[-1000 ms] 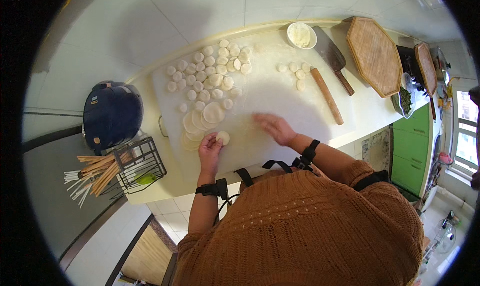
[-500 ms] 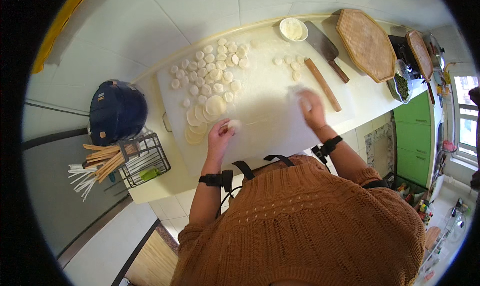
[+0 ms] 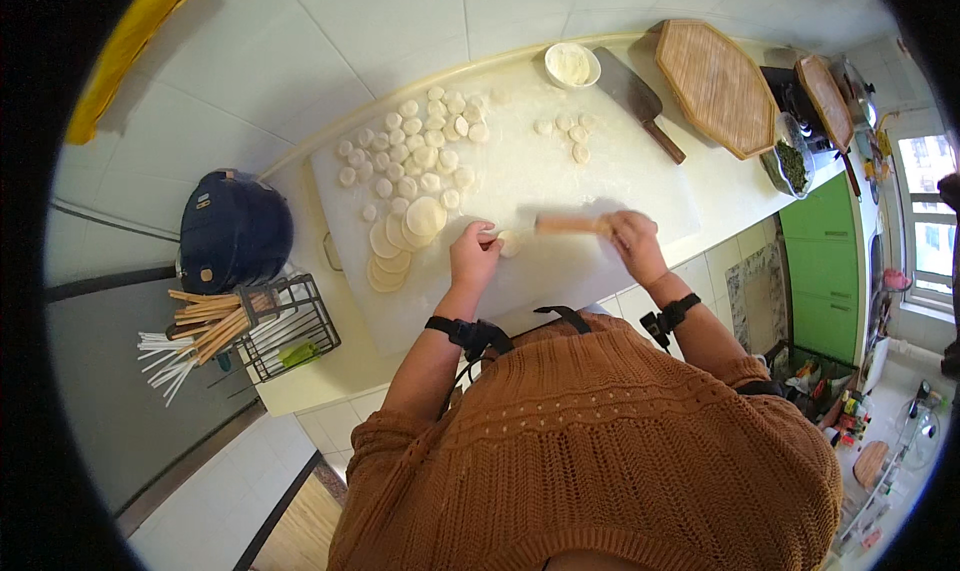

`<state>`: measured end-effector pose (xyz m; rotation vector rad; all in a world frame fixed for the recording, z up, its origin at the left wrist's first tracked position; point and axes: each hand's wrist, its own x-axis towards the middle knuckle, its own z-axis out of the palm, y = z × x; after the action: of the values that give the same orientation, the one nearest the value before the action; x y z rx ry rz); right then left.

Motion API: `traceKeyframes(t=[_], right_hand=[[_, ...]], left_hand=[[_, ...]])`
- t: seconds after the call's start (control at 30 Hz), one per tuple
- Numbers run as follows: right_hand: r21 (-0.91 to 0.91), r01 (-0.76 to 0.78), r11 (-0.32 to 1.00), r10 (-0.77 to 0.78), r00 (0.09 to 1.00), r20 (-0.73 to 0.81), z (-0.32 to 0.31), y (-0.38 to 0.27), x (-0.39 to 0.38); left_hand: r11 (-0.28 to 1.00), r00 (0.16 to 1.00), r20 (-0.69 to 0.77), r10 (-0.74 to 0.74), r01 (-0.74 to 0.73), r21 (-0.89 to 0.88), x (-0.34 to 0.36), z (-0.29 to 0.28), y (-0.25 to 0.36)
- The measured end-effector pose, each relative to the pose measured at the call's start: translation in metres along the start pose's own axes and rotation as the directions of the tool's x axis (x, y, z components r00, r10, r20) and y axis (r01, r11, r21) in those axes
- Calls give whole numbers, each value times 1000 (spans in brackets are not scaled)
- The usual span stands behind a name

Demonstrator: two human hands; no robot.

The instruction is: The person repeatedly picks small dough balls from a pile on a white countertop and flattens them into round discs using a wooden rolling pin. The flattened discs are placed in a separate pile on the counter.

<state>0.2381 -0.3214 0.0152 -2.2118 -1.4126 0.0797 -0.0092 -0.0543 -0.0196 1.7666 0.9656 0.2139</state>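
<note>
My left hand [image 3: 474, 259] pinches a small pale dough disc [image 3: 508, 245] at its left edge, low over the white board [image 3: 525, 161]. My right hand [image 3: 634, 247] grips the wooden rolling pin [image 3: 568, 224] by its right end; the pin reaches leftward toward the disc, its near end blurred. Left of my left hand lie overlapping flat dough rounds [image 3: 388, 264]. Several small dough pieces [image 3: 410, 141] cover the board's back left, and a smaller group [image 3: 580, 133] lies at the back right.
A white bowl of flour [image 3: 570, 63], a cleaver [image 3: 635, 99], octagonal wooden trays [image 3: 715, 86] and a bowl of greens [image 3: 788, 163] line the back right. A dark blue appliance [image 3: 232, 231] and a wire utensil holder [image 3: 290, 326] stand at the left.
My left hand moved right and slightly upward with the disc. My right hand reached right, took hold of the rolling pin and brought it leftward, now lying horizontal near the disc.
</note>
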Motion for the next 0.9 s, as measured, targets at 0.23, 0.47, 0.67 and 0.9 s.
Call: traceKeyframes(t=[0.23, 0.47, 0.67, 0.9], right_hand=[[-71, 224, 972, -200, 947, 250, 38, -60, 7], [-228, -32, 973, 44, 998, 51, 102, -86, 121], [-182, -41, 982, 76, 979, 187, 62, -88, 40], [-232, -35, 972, 25, 999, -45, 96, -85, 107]], left_hand=[[999, 993, 111, -43, 42, 14, 0, 15, 19], [947, 990, 122, 70, -104, 305, 44, 26, 45], [961, 979, 176, 107, -147, 234, 40, 17, 34], [973, 997, 68, 44, -58, 222, 32, 26, 48]])
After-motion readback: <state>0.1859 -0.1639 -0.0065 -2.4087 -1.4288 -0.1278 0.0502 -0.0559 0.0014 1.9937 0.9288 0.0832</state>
